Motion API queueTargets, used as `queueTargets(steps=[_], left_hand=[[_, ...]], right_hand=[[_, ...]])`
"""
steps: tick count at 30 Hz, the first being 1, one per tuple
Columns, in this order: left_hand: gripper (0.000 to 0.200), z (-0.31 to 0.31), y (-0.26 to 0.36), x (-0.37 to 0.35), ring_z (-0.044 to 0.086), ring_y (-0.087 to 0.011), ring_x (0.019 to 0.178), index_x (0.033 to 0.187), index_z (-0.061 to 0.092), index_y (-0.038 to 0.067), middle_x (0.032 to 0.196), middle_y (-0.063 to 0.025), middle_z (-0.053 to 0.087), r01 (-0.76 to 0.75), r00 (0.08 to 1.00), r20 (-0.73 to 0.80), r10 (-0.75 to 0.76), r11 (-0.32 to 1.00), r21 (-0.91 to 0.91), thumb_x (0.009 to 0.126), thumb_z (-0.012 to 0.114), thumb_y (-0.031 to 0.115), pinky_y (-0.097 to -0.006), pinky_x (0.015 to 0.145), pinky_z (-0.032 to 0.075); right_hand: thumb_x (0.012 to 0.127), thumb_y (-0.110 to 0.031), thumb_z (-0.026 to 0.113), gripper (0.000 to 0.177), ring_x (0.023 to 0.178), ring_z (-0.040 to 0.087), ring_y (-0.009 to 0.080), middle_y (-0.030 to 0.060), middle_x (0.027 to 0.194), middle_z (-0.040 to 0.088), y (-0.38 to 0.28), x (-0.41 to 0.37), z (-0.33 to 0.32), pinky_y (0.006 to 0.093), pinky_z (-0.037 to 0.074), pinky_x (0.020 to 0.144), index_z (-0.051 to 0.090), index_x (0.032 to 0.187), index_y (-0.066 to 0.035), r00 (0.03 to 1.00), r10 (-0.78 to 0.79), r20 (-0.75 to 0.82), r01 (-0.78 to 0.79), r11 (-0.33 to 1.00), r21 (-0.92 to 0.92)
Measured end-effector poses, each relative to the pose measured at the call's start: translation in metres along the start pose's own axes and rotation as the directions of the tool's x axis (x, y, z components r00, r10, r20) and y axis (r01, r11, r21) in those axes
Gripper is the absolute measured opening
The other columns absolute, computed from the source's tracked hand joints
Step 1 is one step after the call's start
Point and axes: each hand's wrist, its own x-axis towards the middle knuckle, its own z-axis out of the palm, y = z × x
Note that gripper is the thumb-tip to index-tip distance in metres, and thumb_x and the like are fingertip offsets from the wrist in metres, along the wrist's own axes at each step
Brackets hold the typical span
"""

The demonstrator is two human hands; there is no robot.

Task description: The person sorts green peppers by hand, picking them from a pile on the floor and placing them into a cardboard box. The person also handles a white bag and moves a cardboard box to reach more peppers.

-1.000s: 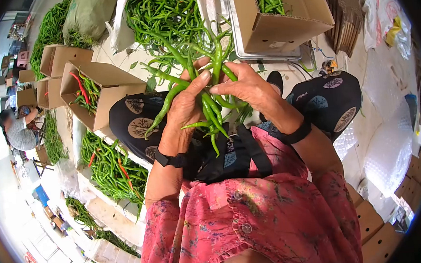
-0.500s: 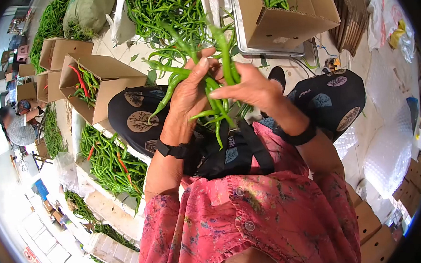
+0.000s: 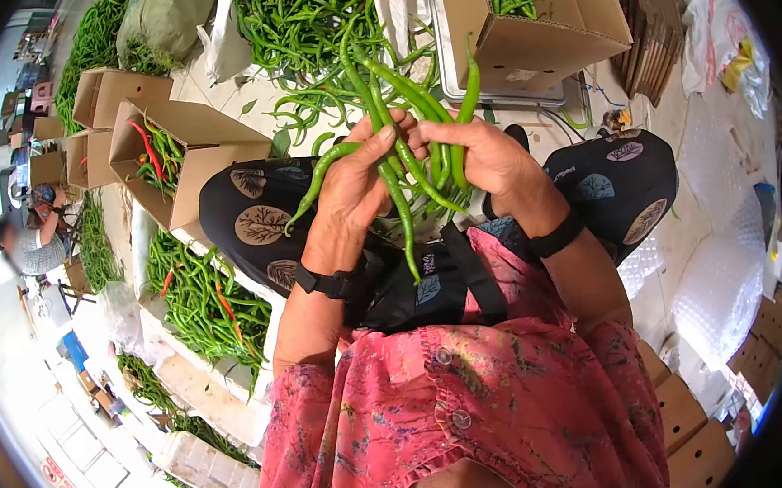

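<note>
Several long green chili peppers (image 3: 404,209) are gripped by my left hand (image 3: 353,181), its thumb pressed over them and one curved pepper sticking out to the left. My right hand (image 3: 486,157) pinches more green chili peppers (image 3: 469,102) between thumb and fingers, their tips pointing up and down. Both hands are close together above my lap, fingertips nearly touching. Beyond them a white sack (image 3: 223,49) lies open, with a heap of green chili peppers (image 3: 308,23) in it and spilling onto the floor.
A cardboard box (image 3: 540,48) with green peppers stands on a scale (image 3: 512,96) at the upper right. Left, another box (image 3: 212,148) holds red and green peppers, near a pepper-filled crate (image 3: 200,303). Flattened cardboard (image 3: 653,35) leans at right. Another person (image 3: 38,255) sits far left.
My right hand has moved slightly right and down, with its peppers now fanned out. The peppers in my left hand have shifted. The person at far left has leaned.
</note>
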Motion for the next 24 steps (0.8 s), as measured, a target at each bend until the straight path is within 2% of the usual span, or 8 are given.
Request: queueTargets(steps=[2, 6, 11, 13, 15, 21, 23, 24], left_hand=[[0.029, 0.006, 0.007, -0.003, 0.059, -0.0168, 0.093, 0.118, 0.056, -0.001, 0.105, -0.009, 0.061, -0.008, 0.99, -0.137, 0.024, 0.994, 0.112, 0.091, 0.063, 0.008, -0.0268, 0.077, 0.051], [0.03, 0.004, 0.016, -0.004, 0.052, -0.0065, 0.078, 0.116, 0.058, 0.001, 0.096, -0.0031, 0.06, 0.028, 0.984, -0.179, 0.019, 0.965, 0.26, 0.089, 0.067, 0.008, -0.0191, 0.059, 0.044], [0.024, 0.021, 0.021, -0.008, 0.051, -0.0076, 0.074, 0.109, 0.058, 0.0, 0.092, -0.0042, 0.057, 0.008, 0.98, -0.195, 0.044, 0.966, 0.257, 0.088, 0.068, 0.01, -0.0192, 0.055, 0.041], [0.023, 0.015, 0.028, -0.009, 0.048, -0.0101, 0.069, 0.105, 0.057, -0.001, 0.086, -0.006, 0.053, 0.013, 0.995, 0.102, -0.018, 0.998, 0.058, 0.089, 0.067, 0.013, -0.0198, 0.054, 0.04], [0.023, 0.011, 0.034, -0.01, 0.047, -0.0106, 0.063, 0.105, 0.056, -0.001, 0.084, -0.006, 0.052, 0.015, 0.992, 0.121, -0.021, 0.998, 0.057, 0.089, 0.066, 0.013, -0.0195, 0.051, 0.039], [0.018, 0.018, 0.032, -0.005, 0.047, -0.0071, 0.059, 0.102, 0.056, 0.002, 0.078, -0.0037, 0.053, 0.016, 0.99, -0.142, 0.017, 0.974, 0.227, 0.089, 0.066, 0.01, -0.0177, 0.048, 0.04], [0.021, 0.023, 0.028, -0.003, 0.048, -0.0046, 0.059, 0.106, 0.06, 0.003, 0.085, -0.0005, 0.058, 0.049, 0.986, -0.167, 0.003, 0.95, 0.307, 0.088, 0.069, 0.01, -0.0169, 0.05, 0.04], [0.023, 0.031, 0.025, -0.002, 0.05, -0.0046, 0.06, 0.105, 0.06, 0.003, 0.083, -0.0003, 0.058, 0.037, 0.98, -0.193, 0.04, 0.926, 0.377, 0.087, 0.071, 0.012, -0.0171, 0.049, 0.041]], right_hand=[[0.092, -0.018, 0.063, 0.027, 0.079, 0.062, 0.0142, 0.0051, 0.088, 0.063, -0.001, -0.001, -0.009, 0.0283, 0.051, 0.074, 0.059, 0.114, -0.002, 0.999, 0.03, 0.016, -0.031, 0.993, 0.115], [0.094, -0.019, 0.059, 0.026, 0.087, 0.061, 0.0154, 0.0059, 0.097, 0.062, -0.006, -0.002, -0.017, 0.0296, 0.051, 0.077, 0.057, 0.114, -0.002, 0.997, -0.032, 0.073, 0.03, 0.999, 0.039], [0.093, -0.017, 0.061, 0.025, 0.087, 0.062, 0.0149, 0.006, 0.096, 0.063, -0.004, -0.001, -0.014, 0.0286, 0.051, 0.076, 0.059, 0.111, -0.001, 0.998, 0.027, 0.062, -0.028, 0.999, 0.018], [0.093, -0.018, 0.061, 0.028, 0.087, 0.062, 0.0148, 0.0063, 0.096, 0.064, -0.002, 0.0, -0.017, 0.0281, 0.051, 0.078, 0.059, 0.113, 0.0, 0.997, -0.044, 0.061, 0.05, 0.994, -0.097], [0.092, -0.018, 0.063, 0.029, 0.087, 0.062, 0.0148, 0.007, 0.096, 0.064, -0.005, -0.005, -0.018, 0.0281, 0.051, 0.077, 0.059, 0.114, 0.001, 0.999, -0.033, 0.041, 0.036, 0.997, -0.063], [0.089, -0.016, 0.066, 0.033, 0.09, 0.059, 0.0126, 0.0054, 0.097, 0.064, -0.005, -0.008, -0.008, 0.0271, 0.049, 0.077, 0.058, 0.117, 0.0, 0.999, 0.0, 0.042, 0.001, 1.0, -0.006], [0.087, -0.013, 0.069, 0.035, 0.088, 0.06, 0.0118, 0.0042, 0.097, 0.064, 0.002, -0.008, 0.008, 0.0256, 0.049, 0.077, 0.059, 0.118, -0.001, 0.988, -0.15, 0.046, 0.156, 0.966, -0.208], [0.084, -0.008, 0.07, 0.038, 0.086, 0.061, 0.0112, 0.0033, 0.098, 0.065, -0.005, -0.011, 0.025, 0.0251, 0.048, 0.077, 0.059, 0.12, -0.002, 0.979, -0.127, 0.157, 0.154, 0.972, -0.175]])
